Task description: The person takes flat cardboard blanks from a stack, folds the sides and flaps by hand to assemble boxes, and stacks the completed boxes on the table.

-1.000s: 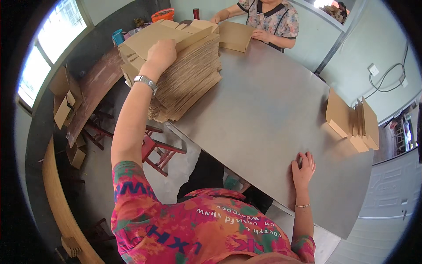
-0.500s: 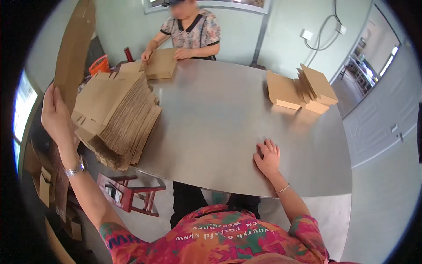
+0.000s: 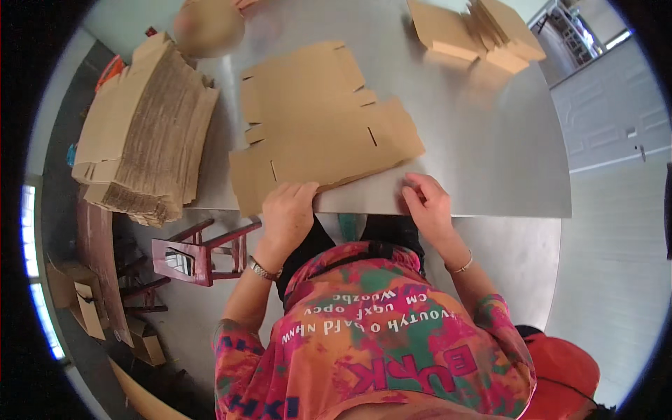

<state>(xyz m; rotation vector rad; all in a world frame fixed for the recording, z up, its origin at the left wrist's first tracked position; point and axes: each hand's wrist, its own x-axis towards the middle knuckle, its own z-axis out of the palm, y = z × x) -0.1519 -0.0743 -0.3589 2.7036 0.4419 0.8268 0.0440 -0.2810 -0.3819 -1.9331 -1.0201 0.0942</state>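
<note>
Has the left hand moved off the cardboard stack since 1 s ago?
Yes. The left hand has come off the cardboard stack at the table's left end and now rests on a flat cardboard sheet at the near table edge.
</note>
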